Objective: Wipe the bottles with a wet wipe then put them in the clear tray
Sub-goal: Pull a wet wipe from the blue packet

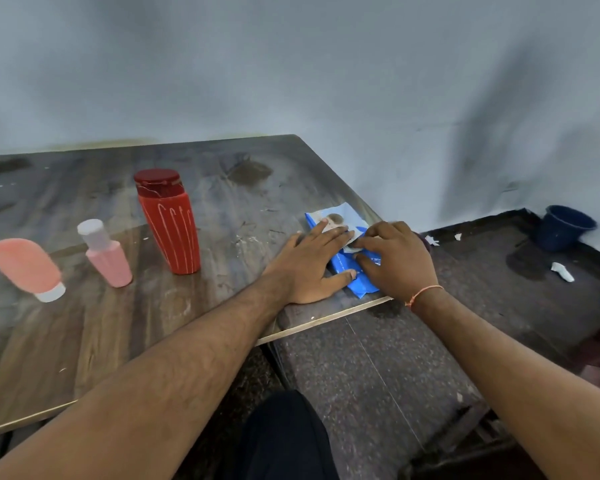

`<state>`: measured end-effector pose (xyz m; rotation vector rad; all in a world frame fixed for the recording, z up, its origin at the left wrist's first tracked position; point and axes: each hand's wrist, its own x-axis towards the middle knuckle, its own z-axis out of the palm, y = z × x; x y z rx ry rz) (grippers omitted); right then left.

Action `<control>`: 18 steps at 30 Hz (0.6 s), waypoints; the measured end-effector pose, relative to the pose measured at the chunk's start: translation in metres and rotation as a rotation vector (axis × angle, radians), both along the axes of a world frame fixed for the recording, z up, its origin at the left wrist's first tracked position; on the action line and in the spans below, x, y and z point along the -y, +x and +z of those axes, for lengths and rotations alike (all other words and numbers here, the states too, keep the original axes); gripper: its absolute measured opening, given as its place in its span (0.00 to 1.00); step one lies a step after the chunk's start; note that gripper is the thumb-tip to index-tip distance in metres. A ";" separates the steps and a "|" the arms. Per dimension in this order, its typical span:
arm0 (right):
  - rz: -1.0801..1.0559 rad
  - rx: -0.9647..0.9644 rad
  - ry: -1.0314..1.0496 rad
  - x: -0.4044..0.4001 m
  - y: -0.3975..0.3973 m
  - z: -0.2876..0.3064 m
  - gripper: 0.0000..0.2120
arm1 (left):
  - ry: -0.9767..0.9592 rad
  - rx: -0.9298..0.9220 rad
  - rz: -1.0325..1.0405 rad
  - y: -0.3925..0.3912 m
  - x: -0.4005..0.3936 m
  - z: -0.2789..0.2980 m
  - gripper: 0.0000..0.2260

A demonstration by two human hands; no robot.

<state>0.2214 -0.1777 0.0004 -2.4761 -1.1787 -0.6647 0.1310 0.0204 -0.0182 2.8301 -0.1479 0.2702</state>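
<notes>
Against a grey wall, a worn wooden table [222, 209] is seen. A blue wet-wipe pack [347, 258] is pressed flat near the table's right corner by the left hand [309, 265], fingers spread. The pack's flap is pinched by the right hand [395, 258]. Well to the left, a red bottle [168, 223] and a pink bottle [106, 252] are stood upright, with a coral tube [26, 268] beside them.

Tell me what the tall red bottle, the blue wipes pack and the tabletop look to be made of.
Red bottle: probably hard plastic, fairly matte, with a glossier darker cap and white stripes.
Blue wipes pack: thin flexible plastic film; it is glossy and creased under the left hand and right hand.
Tabletop: wood-grain laminate, likely, semi-gloss with reflections, scuffed and stained, with a pale edge strip.
</notes>
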 end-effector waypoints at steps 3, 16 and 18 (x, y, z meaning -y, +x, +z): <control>0.016 0.033 0.005 -0.004 0.000 -0.003 0.09 | 0.003 -0.034 0.031 0.000 0.002 0.002 0.34; 0.222 -0.033 0.070 0.015 -0.011 0.011 0.08 | 0.097 -0.166 0.065 0.006 0.003 0.007 0.34; 0.226 -0.143 0.129 0.012 -0.022 0.018 0.06 | 0.087 -0.163 0.061 0.004 0.003 0.007 0.34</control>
